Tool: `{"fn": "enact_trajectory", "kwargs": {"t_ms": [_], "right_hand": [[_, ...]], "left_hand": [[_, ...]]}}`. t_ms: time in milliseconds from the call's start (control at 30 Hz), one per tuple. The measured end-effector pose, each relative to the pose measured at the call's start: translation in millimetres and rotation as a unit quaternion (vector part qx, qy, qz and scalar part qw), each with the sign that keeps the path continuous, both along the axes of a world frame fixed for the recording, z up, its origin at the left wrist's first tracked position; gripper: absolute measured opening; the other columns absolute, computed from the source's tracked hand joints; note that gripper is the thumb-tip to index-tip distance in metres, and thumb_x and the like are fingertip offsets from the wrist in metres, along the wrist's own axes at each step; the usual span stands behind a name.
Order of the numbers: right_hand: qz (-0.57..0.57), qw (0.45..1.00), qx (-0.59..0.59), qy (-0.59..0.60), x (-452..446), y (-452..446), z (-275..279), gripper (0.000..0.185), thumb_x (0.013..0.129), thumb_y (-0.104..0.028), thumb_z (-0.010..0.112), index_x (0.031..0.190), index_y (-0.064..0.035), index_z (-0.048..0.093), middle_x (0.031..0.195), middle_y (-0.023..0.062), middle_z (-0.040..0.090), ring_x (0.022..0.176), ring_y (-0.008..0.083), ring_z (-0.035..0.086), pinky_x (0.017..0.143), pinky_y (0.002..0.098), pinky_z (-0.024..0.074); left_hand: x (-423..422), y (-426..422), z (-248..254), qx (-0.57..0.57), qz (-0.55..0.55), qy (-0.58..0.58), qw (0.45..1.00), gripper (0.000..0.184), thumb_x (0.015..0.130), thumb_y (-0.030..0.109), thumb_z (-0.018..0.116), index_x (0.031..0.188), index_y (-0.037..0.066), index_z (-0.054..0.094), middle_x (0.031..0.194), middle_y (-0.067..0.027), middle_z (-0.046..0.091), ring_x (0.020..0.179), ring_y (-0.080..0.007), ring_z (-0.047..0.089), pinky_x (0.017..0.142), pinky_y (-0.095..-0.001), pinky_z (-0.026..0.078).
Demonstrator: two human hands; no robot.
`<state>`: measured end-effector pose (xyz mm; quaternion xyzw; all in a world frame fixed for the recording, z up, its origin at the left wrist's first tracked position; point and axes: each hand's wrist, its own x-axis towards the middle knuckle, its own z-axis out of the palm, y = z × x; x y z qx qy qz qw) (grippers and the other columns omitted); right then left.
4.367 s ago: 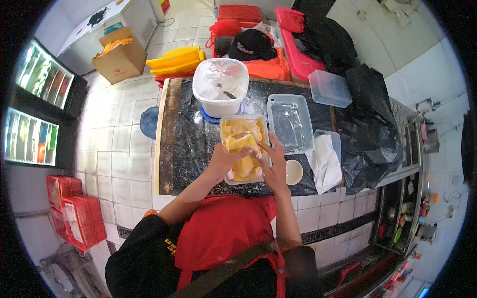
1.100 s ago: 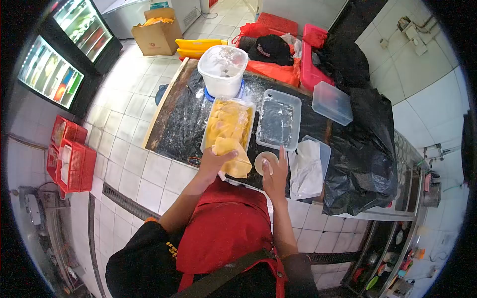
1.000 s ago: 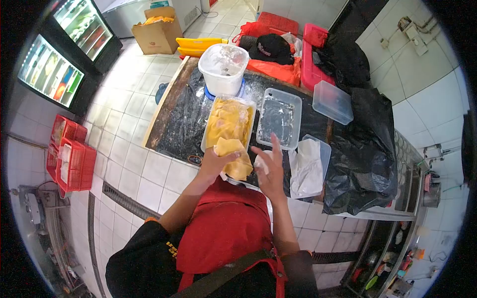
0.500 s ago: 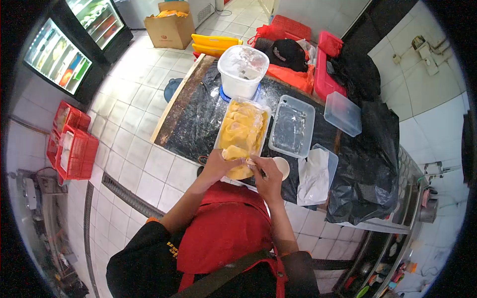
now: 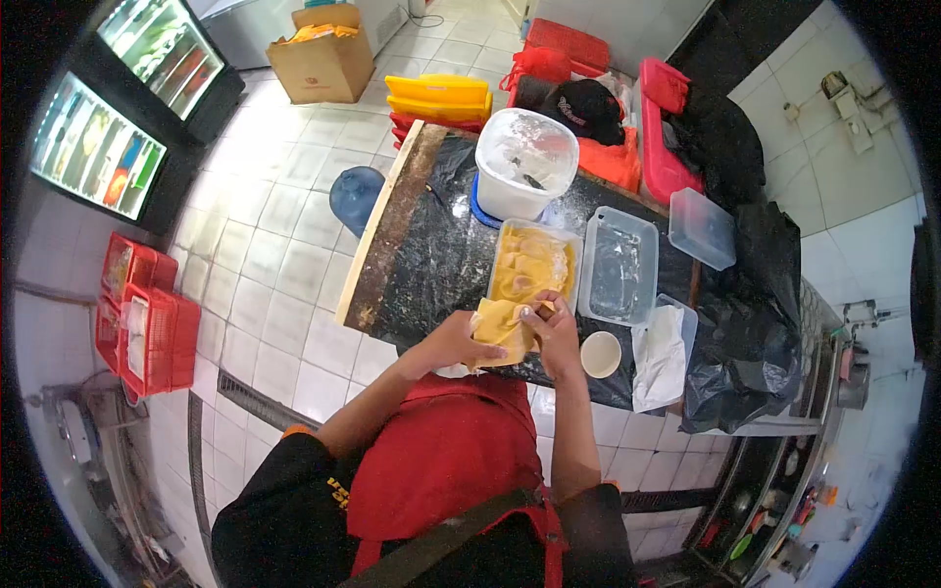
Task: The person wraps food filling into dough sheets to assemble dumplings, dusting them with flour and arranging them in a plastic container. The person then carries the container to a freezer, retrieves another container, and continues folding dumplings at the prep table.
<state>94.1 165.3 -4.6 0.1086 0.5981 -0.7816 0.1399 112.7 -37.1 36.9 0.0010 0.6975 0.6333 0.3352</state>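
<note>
White floor tiles (image 5: 294, 211) surround a black-plastic-covered wooden worktable (image 5: 421, 279) on my feed. The right hand (image 5: 556, 336), at the small round cream bowl (image 5: 601, 354) about a second ago, has come over to the soft yellow sheet (image 5: 502, 325), so I judge both hands are now committed to it. I see the left hand (image 5: 453, 343) gripping its nine o'clock side, thumb on top, while the right pinches its two o'clock edge. It's held at the six o'clock end of a translucent rectangular plastic container (image 5: 578, 245) of floury yellow pieces (image 5: 529, 257). The right hand covers the pinched edge; I can't tell whether anything lies inside the sheet.
</note>
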Motion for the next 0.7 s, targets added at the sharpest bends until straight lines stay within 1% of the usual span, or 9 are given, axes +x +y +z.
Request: {"fn": "enact_trajectory", "kwargs": {"t_ms": [67,133,200,233,267,300,400,633,700], "right_hand": [[0.001,0.999,-0.031,-0.004,-7.6,-3.7,-3.5,0.029,0.088,-0.004,0.069,0.109,-0.0097,0.050,0.090,-0.0008,0.058,0.086,0.0110,0.058,0.078,0.0249,0.0482],[0.003,0.999,0.036,0.024,-21.2,-3.3,-23.2,0.029,0.087,-0.002,0.068,0.107,-0.0095,0.049,0.091,0.0000,0.057,0.086,0.0117,0.059,0.078,0.0256,0.0482],[-0.007,0.977,0.184,0.104,-31.1,-1.7,-43.6,0.028,0.086,-0.001,0.068,0.105,-0.0086,0.048,0.091,0.0014,0.058,0.086,0.0122,0.059,0.078,0.0277,0.0487],[-0.003,0.968,0.222,0.119,-32.3,-3.0,-44.2,0.029,0.086,-0.003,0.068,0.107,-0.0071,0.048,0.093,0.0049,0.061,0.088,0.0152,0.061,0.079,0.0302,0.0494],[-0.011,0.967,0.225,0.116,-33.0,-2.8,-44.6,0.029,0.086,-0.003,0.068,0.107,-0.0071,0.048,0.093,0.0049,0.061,0.088,0.0152,0.061,0.079,0.0302,0.0494],[-0.002,0.952,0.280,0.126,-32.4,-4.2,-39.8,0.030,0.086,-0.005,0.068,0.109,-0.0068,0.049,0.095,0.0066,0.063,0.089,0.0171,0.062,0.080,0.0313,0.0498],[0.011,0.932,0.339,0.126,-27.1,-7.8,-30.0,0.033,0.085,-0.006,0.068,0.112,-0.0061,0.051,0.098,0.0096,0.065,0.092,0.0209,0.064,0.081,0.0335,0.0506],[0.041,0.901,0.409,0.139,-26.2,-9.0,-18.1,0.034,0.086,-0.009,0.067,0.117,-0.0044,0.053,0.100,0.0152,0.067,0.098,0.0288,0.066,0.083,0.0384,0.0507],[0.054,0.900,0.405,0.155,-26.0,-6.1,-19.1,0.034,0.087,-0.010,0.065,0.118,-0.0032,0.054,0.102,0.0159,0.067,0.100,0.0330,0.065,0.087,0.0415,0.0498]], "left_hand": [[-10.7,-10.6,-12.5,0.001,-0.021,0.026,0.999,0.040,0.077,0.020,0.081,0.107,0.000,0.066,0.086,-0.0053,0.071,0.066,-0.0098,0.064,0.058,-0.0261,0.052],[-17.6,-21.3,-28.3,-0.126,-0.197,0.063,0.970,0.038,0.081,0.026,0.076,0.111,0.004,0.065,0.068,-0.0048,0.066,0.050,-0.0130,0.060,0.045,-0.0277,0.047],[-8.9,-32.9,-32.1,-0.139,-0.189,0.033,0.972,0.033,0.085,0.027,0.071,0.111,0.008,0.066,0.074,-0.0088,0.066,0.054,-0.0184,0.064,0.050,-0.0331,0.052],[-6.7,-36.1,-43.0,-0.199,-0.171,0.255,0.931,0.031,0.087,0.027,0.069,0.114,0.011,0.067,0.085,-0.0096,0.066,0.058,-0.0211,0.066,0.053,-0.0360,0.053],[-6.1,-38.8,-53.5,-0.245,-0.140,0.462,0.841,0.030,0.089,0.026,0.066,0.116,0.015,0.067,0.097,-0.0105,0.067,0.063,-0.0239,0.068,0.057,-0.0388,0.055],[-8.2,-38.4,-50.9,-0.236,-0.185,0.447,0.843,0.031,0.091,0.028,0.061,0.121,0.023,0.064,0.131,-0.0144,0.055,0.072,-0.0274,0.070,0.061,-0.0425,0.057],[-13.3,-21.1,-38.9,-0.316,-0.227,0.419,0.820,0.034,0.093,0.030,0.058,0.126,0.023,0.060,0.146,-0.0177,0.041,0.070,-0.0301,0.070,0.060,-0.0433,0.057],[-20.2,-3.2,-44.4,-0.354,-0.239,0.398,0.812,0.036,0.094,0.035,0.055,0.124,0.015,0.061,0.153,-0.0211,0.031,0.067,-0.0335,0.070,0.058,-0.0440,0.057],[-13.1,-4.8,-40.3,-0.375,-0.261,0.394,0.797,0.032,0.094,0.037,0.056,0.105,0.009,0.069,0.149,-0.0241,0.036,0.066,-0.0337,0.070,0.057,-0.0446,0.056]]}}
